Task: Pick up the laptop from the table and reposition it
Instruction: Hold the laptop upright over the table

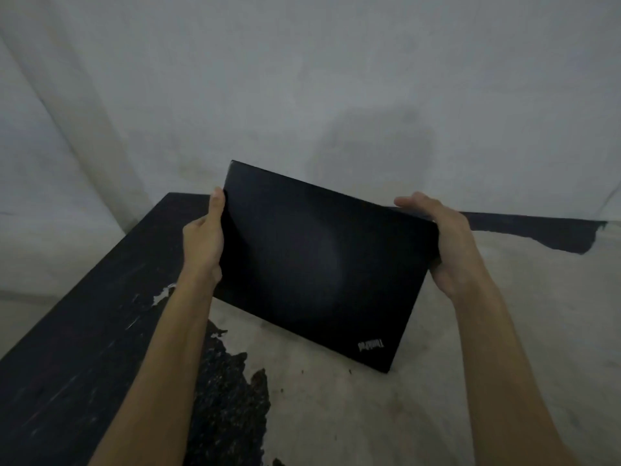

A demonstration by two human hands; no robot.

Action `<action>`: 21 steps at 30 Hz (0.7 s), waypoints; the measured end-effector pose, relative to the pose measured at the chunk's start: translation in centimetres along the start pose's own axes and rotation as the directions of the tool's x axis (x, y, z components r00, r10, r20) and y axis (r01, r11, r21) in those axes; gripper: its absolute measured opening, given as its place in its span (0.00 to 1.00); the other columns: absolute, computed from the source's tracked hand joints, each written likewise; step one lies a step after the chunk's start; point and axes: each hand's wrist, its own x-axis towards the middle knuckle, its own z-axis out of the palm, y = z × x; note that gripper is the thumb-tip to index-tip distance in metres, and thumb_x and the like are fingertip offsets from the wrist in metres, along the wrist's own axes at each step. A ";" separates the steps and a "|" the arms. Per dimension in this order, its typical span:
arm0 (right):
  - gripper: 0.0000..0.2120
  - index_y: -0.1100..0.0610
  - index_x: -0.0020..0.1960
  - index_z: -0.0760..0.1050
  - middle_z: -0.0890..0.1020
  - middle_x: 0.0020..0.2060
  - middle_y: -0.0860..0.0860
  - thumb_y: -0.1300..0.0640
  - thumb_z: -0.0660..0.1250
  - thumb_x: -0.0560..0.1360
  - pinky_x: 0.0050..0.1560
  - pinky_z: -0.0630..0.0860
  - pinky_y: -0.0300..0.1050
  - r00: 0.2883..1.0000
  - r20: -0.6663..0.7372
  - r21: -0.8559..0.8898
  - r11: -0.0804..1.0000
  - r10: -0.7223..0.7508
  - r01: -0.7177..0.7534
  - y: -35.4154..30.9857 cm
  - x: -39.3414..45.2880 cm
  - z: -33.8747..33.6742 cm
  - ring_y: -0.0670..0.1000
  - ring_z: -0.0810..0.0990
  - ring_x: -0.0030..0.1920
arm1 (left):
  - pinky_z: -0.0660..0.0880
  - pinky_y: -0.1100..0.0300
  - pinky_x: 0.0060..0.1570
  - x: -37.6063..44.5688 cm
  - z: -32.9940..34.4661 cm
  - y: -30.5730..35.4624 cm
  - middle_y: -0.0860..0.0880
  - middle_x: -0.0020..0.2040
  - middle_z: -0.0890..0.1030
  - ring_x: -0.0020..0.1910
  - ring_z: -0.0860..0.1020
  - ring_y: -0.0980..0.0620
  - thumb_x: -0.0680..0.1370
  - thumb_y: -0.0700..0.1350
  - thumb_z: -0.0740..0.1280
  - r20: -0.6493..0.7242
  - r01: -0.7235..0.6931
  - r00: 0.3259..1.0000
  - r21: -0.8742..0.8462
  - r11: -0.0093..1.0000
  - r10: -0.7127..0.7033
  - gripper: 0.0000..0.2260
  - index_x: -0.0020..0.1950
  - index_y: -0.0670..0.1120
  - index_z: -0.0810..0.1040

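A closed black laptop (319,264) with a small logo near its lower right corner is held up above the table (84,331), tilted with its lid facing me. My left hand (203,243) grips its left edge, thumb on the lid. At the upper right corner, my right hand (447,243) clasps the laptop, fingers curled over the top edge. The underside of the laptop is hidden.
The table has a dark top whose coating is worn away to a pale bare patch (403,415) under the laptop. It stands in a corner against grey walls (302,79). The table's left edge runs diagonally toward the lower left.
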 end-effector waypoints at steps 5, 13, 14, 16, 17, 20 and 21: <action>0.09 0.58 0.54 0.84 0.89 0.49 0.53 0.55 0.73 0.77 0.55 0.83 0.51 0.997 -0.049 0.054 0.997 -0.058 0.060 0.3 -0.1 -0.4 0.54 0.87 0.53 | 0.73 0.44 0.67 -1.7 1.8 -0.6 0.54 0.48 0.79 0.56 0.78 0.47 0.76 0.69 0.66 -0.017 0.081 0.996 -0.120 0.989 -0.083 0.22 0.42 0.51 0.77; 0.17 0.51 0.63 0.80 0.86 0.56 0.47 0.44 0.68 0.79 0.60 0.82 0.52 0.981 -0.138 -0.238 0.966 -0.137 0.102 1.0 0.1 -5.6 0.48 0.85 0.56 | 0.71 0.50 0.68 -5.7 7.0 -2.2 0.53 0.62 0.79 0.65 0.76 0.48 0.78 0.68 0.64 0.077 0.156 0.987 -0.195 0.968 -0.143 0.32 0.72 0.46 0.75; 0.17 0.50 0.63 0.80 0.86 0.56 0.47 0.42 0.68 0.79 0.62 0.81 0.54 0.977 -0.168 -0.262 0.961 -0.133 0.086 1.3 0.2 -6.4 0.48 0.84 0.57 | 0.72 0.53 0.65 -6.1 7.7 -2.6 0.54 0.58 0.80 0.64 0.76 0.49 0.79 0.67 0.63 0.099 0.148 0.986 -0.188 0.971 -0.132 0.30 0.72 0.47 0.75; 0.19 0.50 0.64 0.80 0.86 0.57 0.46 0.41 0.68 0.78 0.63 0.80 0.56 0.968 -0.214 -0.285 0.956 -0.128 0.063 1.8 0.5 -8.0 0.49 0.84 0.58 | 0.72 0.54 0.60 -6.9 9.1 -3.2 0.55 0.54 0.79 0.59 0.77 0.51 0.81 0.65 0.62 0.142 0.159 0.980 -0.161 0.974 -0.137 0.24 0.68 0.49 0.76; 0.20 0.50 0.64 0.80 0.86 0.57 0.46 0.40 0.68 0.77 0.63 0.80 0.57 0.964 -0.235 -0.291 0.955 -0.124 0.052 1.9 0.7 -8.8 0.49 0.84 0.58 | 0.73 0.54 0.60 -7.3 9.8 -3.4 0.54 0.56 0.80 0.58 0.78 0.51 0.81 0.64 0.62 0.166 0.177 0.974 -0.147 0.973 -0.152 0.23 0.66 0.49 0.77; 0.23 0.50 0.62 0.81 0.86 0.55 0.47 0.36 0.69 0.74 0.62 0.81 0.58 0.953 -0.278 -0.310 0.950 -0.122 0.031 2.1 1.3 -10.8 0.51 0.84 0.57 | 0.75 0.51 0.62 -7.9 11.3 -4.2 0.51 0.60 0.82 0.58 0.80 0.49 0.82 0.63 0.62 0.218 0.211 0.958 -0.095 0.973 -0.186 0.23 0.65 0.48 0.79; 0.23 0.50 0.62 0.82 0.87 0.55 0.47 0.37 0.70 0.74 0.61 0.81 0.58 0.950 -0.286 -0.314 0.949 -0.121 0.027 2.1 1.6 -11.2 0.51 0.84 0.56 | 0.75 0.52 0.61 -8.0 11.7 -4.5 0.51 0.60 0.82 0.58 0.80 0.50 0.82 0.62 0.61 0.218 0.191 0.961 -0.072 0.979 -0.171 0.21 0.63 0.49 0.80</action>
